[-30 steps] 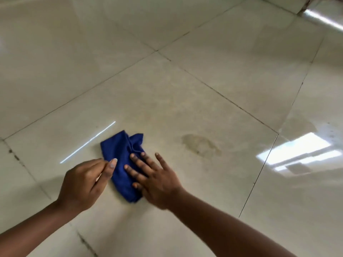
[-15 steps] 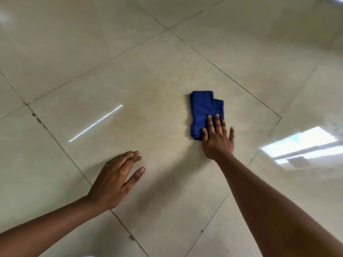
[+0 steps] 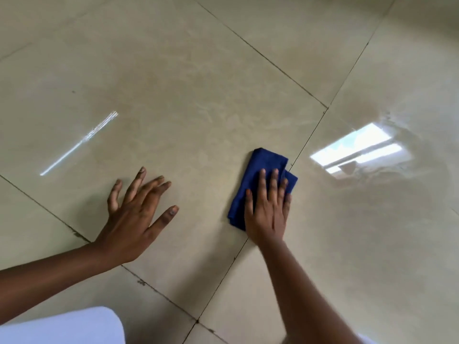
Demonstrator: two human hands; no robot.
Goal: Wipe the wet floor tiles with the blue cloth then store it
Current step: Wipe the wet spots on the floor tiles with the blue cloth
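A folded blue cloth [image 3: 258, 170] lies on the glossy beige floor tiles [image 3: 198, 95], right beside a grout line. My right hand [image 3: 269, 209] presses flat on the cloth's near half, fingers spread over it. My left hand [image 3: 135, 214] rests on the bare tile to the left, fingers apart, holding nothing. A wet film with ripples [image 3: 387, 170] shines on the tile to the right of the cloth.
Dark grout lines [image 3: 308, 142] cross the floor diagonally. A bright window reflection [image 3: 357, 147] sits on the wet tile at right, and a thin light streak [image 3: 79, 144] at left. White clothing [image 3: 62, 326] shows at the bottom left.
My right hand has slid the cloth from near my left hand out to the right, up to the grout line. My left hand let go of the cloth and now lies spread on the tile.
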